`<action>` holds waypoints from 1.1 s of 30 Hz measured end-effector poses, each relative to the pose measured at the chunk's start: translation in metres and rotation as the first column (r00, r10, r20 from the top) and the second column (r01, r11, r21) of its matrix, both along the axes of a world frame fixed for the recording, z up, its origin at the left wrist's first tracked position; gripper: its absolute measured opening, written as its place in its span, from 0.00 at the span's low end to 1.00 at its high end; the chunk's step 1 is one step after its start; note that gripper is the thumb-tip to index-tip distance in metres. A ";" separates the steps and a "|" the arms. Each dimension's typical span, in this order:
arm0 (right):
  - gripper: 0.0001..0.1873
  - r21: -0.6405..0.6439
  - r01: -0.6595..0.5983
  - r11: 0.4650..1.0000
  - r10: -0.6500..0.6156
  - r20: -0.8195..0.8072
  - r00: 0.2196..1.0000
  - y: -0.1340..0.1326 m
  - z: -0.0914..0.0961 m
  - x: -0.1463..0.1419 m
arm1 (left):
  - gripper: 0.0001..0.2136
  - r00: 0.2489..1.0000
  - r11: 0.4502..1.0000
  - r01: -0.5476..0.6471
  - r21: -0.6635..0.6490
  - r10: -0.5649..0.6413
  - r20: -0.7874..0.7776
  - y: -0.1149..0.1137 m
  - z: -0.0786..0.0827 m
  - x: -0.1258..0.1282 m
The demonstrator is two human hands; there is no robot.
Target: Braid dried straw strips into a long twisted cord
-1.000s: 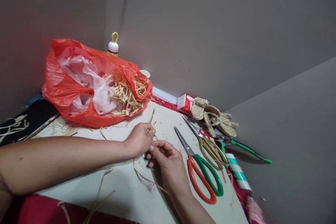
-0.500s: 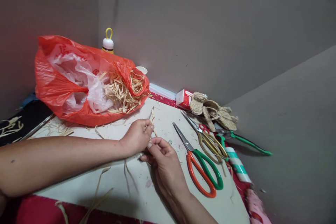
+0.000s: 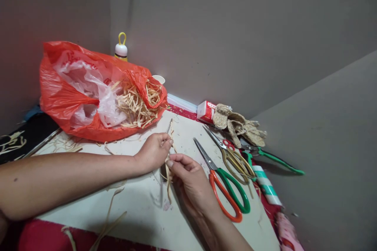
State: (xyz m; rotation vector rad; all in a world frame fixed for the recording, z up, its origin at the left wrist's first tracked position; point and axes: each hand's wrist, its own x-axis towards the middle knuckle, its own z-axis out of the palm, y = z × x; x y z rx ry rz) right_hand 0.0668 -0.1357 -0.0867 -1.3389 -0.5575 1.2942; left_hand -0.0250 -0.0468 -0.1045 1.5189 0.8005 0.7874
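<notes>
My left hand (image 3: 154, 152) is closed in a pinch on a thin twisted strand of dried straw (image 3: 172, 129), whose narrow end sticks up beyond the fingers. Just below it, my right hand (image 3: 187, 174) pinches the same strand between thumb and forefinger. Loose straw ends (image 3: 169, 188) hang down beside the right fingertips. Both hands are close together above the pale table board (image 3: 141, 204). To the right of my right hand lie scissors with one orange and one green handle (image 3: 228, 190).
A red plastic bag (image 3: 67, 102) full of straw strips stands at the left. Gold-handled scissors (image 3: 235, 160), green-handled pliers (image 3: 279, 159), woven straw pieces (image 3: 235, 121) and a red-and-white box (image 3: 205, 110) line the right side. A yellow-looped bottle (image 3: 121, 50) stands behind the bag.
My right hand has shifted slightly down and right, its fingers now tighter on the strand. Straw ends now hang straight down below the fingers. My left hand stays nearly still.
</notes>
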 end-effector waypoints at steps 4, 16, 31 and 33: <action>0.08 0.118 0.028 0.993 -0.025 -0.024 0.999 -0.001 0.015 0.007 | 0.11 0.999 0.997 0.042 -0.062 -0.041 0.018 -0.001 0.000 0.001; 0.15 0.137 0.149 0.979 -0.171 0.166 0.971 0.012 0.013 0.037 | 0.13 0.988 0.970 0.156 -0.185 -0.151 0.037 -0.004 0.004 0.000; 0.16 0.007 0.132 0.991 -0.130 0.209 0.969 0.008 0.023 0.046 | 0.09 0.943 0.900 0.332 -0.281 -0.314 0.108 -0.001 0.012 -0.001; 0.16 -0.017 0.130 0.991 -0.123 0.233 0.965 0.008 0.021 0.045 | 0.09 0.939 0.891 0.344 -0.295 -0.327 0.109 -0.001 0.014 -0.001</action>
